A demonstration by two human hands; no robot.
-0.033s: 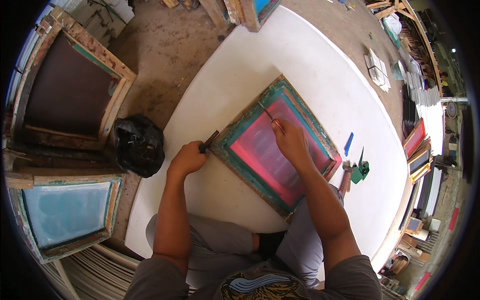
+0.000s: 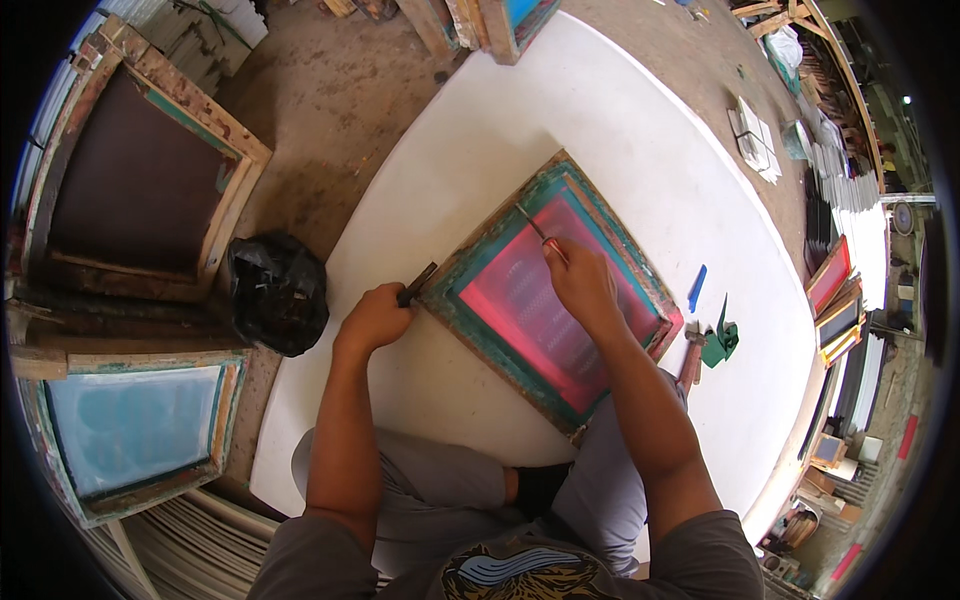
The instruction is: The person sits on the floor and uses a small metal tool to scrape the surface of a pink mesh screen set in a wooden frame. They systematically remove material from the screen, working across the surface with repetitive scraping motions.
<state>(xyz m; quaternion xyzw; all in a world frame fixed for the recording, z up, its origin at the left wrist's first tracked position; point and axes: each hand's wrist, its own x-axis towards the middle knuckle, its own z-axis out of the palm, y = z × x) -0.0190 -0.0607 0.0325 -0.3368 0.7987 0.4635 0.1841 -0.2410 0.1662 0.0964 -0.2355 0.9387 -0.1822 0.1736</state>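
Note:
A wooden silk-screen frame (image 2: 497, 372) with pink-stained mesh and a green border lies slanted on the white tabletop (image 2: 640, 130), its lowest corner by my leg. My right hand (image 2: 583, 285) is closed round the reddish handle of a thin screwdriver (image 2: 531, 222). The metal shaft points to the frame's upper left side, over the green border. Beside the frame's left corner, my left hand (image 2: 376, 320) is closed on a short dark-handled tool (image 2: 418, 284). Its tip reaches close to the wood; whether it touches, I cannot tell. My fingers hide most of both handles.
Right of the frame lie a hammer (image 2: 692, 352), a green cloth (image 2: 720, 343) and a blue strip (image 2: 697, 287). A black plastic bag (image 2: 278, 293) stands at the left edge. Larger screen frames (image 2: 232, 190) lean at the left; another frame (image 2: 505, 45) stands at the far edge.

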